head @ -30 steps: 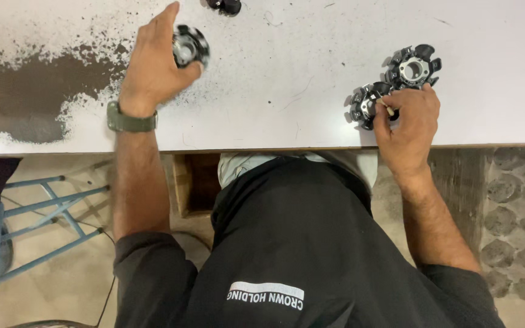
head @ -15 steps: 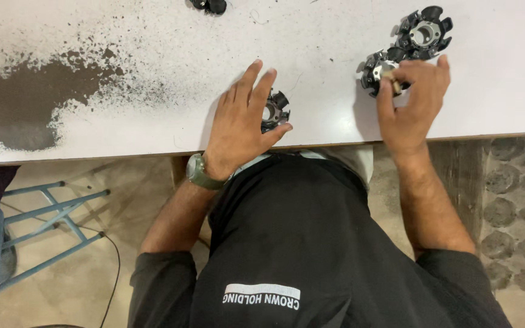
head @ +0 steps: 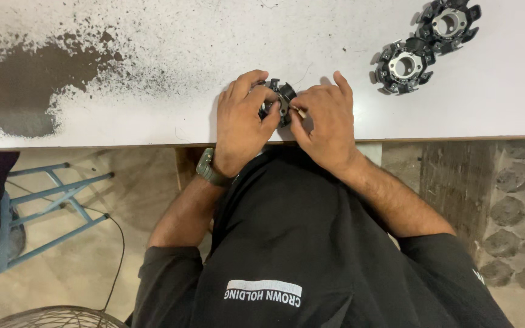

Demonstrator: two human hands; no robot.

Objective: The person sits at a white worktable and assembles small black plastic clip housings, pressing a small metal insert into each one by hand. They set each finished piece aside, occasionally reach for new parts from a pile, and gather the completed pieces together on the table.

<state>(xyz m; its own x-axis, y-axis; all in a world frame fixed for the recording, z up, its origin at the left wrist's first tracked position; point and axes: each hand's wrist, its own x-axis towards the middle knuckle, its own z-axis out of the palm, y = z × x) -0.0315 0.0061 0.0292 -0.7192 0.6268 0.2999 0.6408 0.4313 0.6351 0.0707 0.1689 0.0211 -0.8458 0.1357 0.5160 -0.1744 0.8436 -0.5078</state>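
White worktable [head: 153, 36], its paint worn dark at one end; near its front edge, a black toothed ring [head: 279, 97] with a metal centre, largely hidden by fingers; left hand [head: 242, 124] and right hand [head: 325, 124] both clamped on it; two similar rings [head: 403, 65] lie well apart, one cut off by the frame.

Our left hand [head: 242, 118]: palm down, fingers curled inward, thumb pressed toward centre, watch on wrist. Our right hand [head: 325, 119]: palm down, fingers bent, thumb and forefinger pinched. Both forearms bare, angled inward, hands nearly touching.
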